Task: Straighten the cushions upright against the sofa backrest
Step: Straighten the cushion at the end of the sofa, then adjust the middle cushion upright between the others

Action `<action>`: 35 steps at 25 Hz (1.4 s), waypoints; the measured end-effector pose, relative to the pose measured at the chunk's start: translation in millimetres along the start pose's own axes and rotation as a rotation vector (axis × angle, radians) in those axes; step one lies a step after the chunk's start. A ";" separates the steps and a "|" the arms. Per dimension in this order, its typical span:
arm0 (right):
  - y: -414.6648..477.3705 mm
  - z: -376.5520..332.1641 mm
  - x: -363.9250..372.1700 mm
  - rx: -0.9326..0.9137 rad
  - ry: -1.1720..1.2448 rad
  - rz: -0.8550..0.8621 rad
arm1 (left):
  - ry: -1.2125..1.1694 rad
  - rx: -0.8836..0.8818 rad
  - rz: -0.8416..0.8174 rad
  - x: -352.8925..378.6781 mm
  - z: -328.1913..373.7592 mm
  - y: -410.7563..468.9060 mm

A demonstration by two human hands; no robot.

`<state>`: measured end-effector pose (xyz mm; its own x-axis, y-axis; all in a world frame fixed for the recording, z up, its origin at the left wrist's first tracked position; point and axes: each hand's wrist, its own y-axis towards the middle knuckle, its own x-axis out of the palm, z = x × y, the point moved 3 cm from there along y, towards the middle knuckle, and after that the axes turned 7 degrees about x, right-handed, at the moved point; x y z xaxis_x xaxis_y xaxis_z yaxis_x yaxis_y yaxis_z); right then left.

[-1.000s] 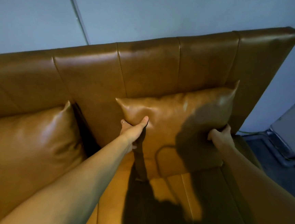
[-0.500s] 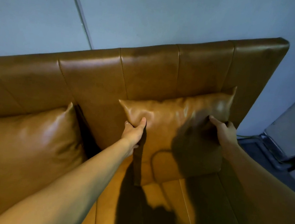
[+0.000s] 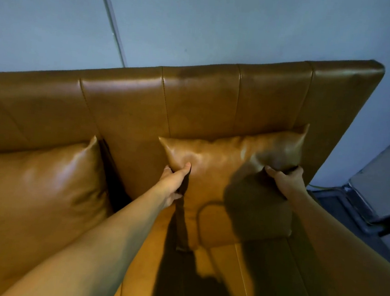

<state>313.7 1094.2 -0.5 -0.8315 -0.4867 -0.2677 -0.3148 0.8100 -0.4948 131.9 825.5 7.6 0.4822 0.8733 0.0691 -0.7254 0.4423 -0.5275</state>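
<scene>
A tan leather cushion [image 3: 220, 166] stands upright against the sofa backrest [image 3: 193, 100] at the right end of the sofa. My left hand [image 3: 174, 181] grips its left edge, thumb on the front face. My right hand [image 3: 285, 181] holds its right edge, fingers wrapped behind. A second tan cushion [image 3: 37, 181] leans against the backrest on the left, untouched. Shadows of my arms darken the lower right of the held cushion.
The sofa seat [image 3: 226, 268] runs below the cushions. A pale blue wall [image 3: 224, 20] rises behind the backrest. To the right of the sofa lie a dark floor and a grey metal-framed object [image 3: 379, 187].
My right hand has shifted up the cushion's right edge to a higher grip. The cushion now stands a little straighter against the backrest. My left hand keeps its hold.
</scene>
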 end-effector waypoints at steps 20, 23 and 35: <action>-95.3 -53.4 55.4 -0.551 -0.455 0.141 | 0.215 0.184 0.024 -37.4 48.8 -27.8; -134.1 -76.7 111.7 -0.632 -0.469 0.036 | 0.250 0.270 0.101 -77.1 70.1 -38.8; -274.1 -57.6 320.6 -0.578 -0.338 -0.224 | 0.328 0.476 0.490 -332.5 105.6 -83.7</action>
<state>107.1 735.0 96.9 -0.5599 -0.6611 -0.4994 -0.7325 0.6767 -0.0747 -19.6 519.7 118.1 0.1178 0.9202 -0.3734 -0.9922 0.1246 -0.0059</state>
